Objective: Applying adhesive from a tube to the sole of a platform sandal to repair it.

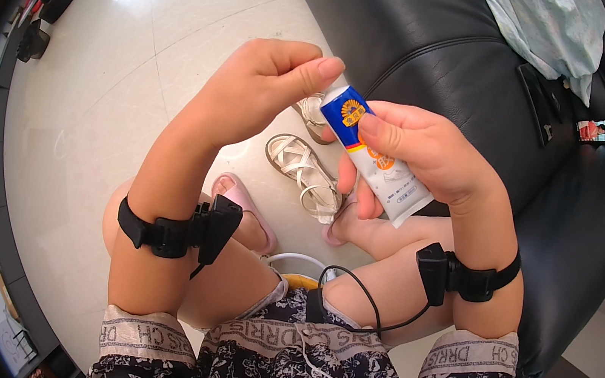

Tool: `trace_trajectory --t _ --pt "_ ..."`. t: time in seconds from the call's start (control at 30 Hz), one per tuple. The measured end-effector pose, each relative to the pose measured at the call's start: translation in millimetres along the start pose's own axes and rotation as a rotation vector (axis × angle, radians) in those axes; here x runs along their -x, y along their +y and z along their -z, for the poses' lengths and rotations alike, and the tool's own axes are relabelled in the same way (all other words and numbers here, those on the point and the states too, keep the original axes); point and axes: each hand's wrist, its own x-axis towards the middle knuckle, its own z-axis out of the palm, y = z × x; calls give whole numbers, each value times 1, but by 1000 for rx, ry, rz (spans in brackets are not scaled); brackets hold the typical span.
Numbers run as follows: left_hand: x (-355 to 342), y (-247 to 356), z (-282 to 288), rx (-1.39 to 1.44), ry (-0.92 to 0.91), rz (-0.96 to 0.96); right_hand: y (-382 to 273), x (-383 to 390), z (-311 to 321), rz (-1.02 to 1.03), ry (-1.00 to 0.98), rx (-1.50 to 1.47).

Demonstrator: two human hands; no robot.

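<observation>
A squeeze tube (pixel 395 189), white with a blue end and orange marks, lies slanted in my right hand (pixel 441 150). My right thumb presses on its front, and the other fingers wrap behind it. The tube's blue end points up and left, toward my left hand (pixel 266 89). That hand is closed, its thumb pressed against the curled fingers just off the blue end. Whatever it may pinch is hidden. Below the hands, a strappy cream sandal (pixel 303 174) rests on the floor, and a second sandal (pixel 314 114) is partly covered by my left hand and the tube.
A black leather sofa (pixel 441 62) stands to the right, with a pale cloth (pixel 552 34), a dark flat object (pixel 537 105) and a small colourful card (pixel 593 131) on it. Pink slippers (pixel 246 208) are on my feet. A black cable (pixel 372 298) runs across my lap from the right arm strap.
</observation>
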Motion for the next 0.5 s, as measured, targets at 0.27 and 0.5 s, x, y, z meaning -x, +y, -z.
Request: trace_trajectory --t 0.27,0.5 --pt "-1 -9 -5 72 59 -93 1 -2 2 -48 0 13" --pt "-2 0 0 10 -14 79 2 -2 4 -41 -31 7"
